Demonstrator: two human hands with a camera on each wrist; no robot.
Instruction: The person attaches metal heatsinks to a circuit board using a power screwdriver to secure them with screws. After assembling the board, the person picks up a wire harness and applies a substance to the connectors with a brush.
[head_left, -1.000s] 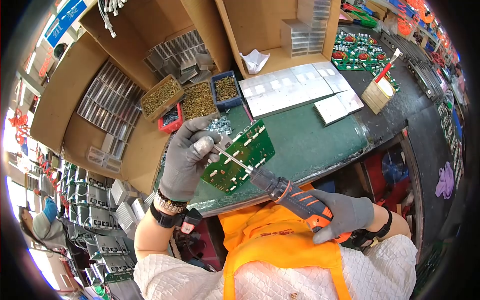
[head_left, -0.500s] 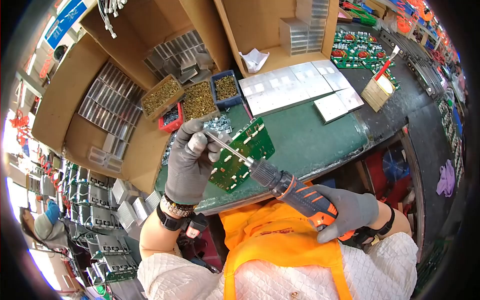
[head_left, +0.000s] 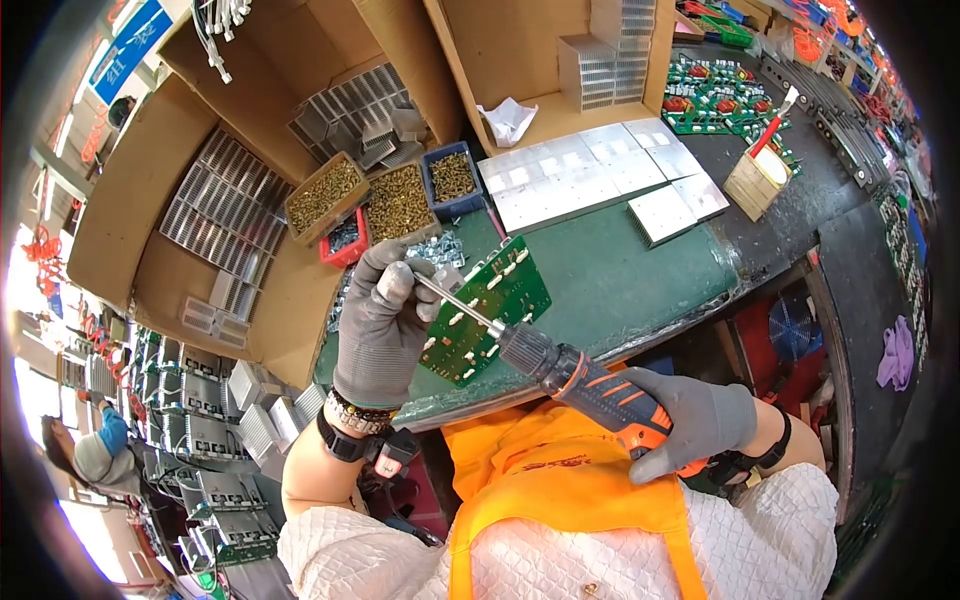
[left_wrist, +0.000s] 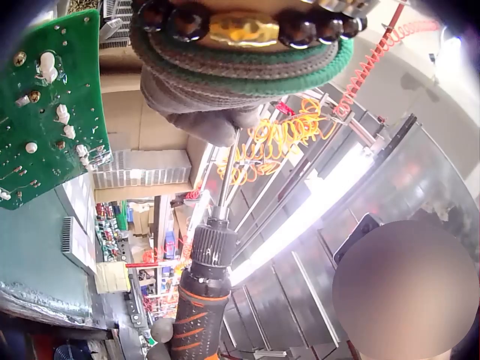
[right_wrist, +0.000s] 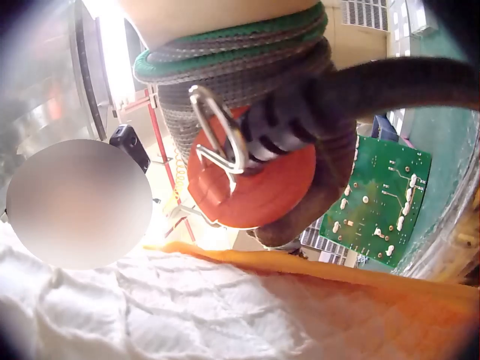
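Observation:
My gloved right hand (head_left: 700,425) grips a black-and-orange electric screwdriver (head_left: 590,395) by its handle, close in front of the orange apron. The long metal bit (head_left: 462,306) points up and left toward my gloved left hand (head_left: 375,340). Thumb and curled fingers of that hand pinch the bit's end, hiding its tip; in the left wrist view the shaft (left_wrist: 229,172) runs up to the fingertips. Beyond the bit, a green circuit board (head_left: 515,295) with white parts on its face is over the green bench. The right wrist view shows the screwdriver's orange butt (right_wrist: 277,195) and its cord (right_wrist: 405,86).
Screw bins (head_left: 400,200) and a red bin (head_left: 343,240) stand behind the left hand, near loose metal pieces (head_left: 440,248). Flat metal blocks (head_left: 560,180) line the bench's back. Cardboard boxes (head_left: 540,60) hold heatsinks. A brush pot (head_left: 757,185) stands right.
The left hand has shifted slightly right and its fingers have moved along the bit's end. The screwdriver has moved slightly with it. The circuit board stays in place.

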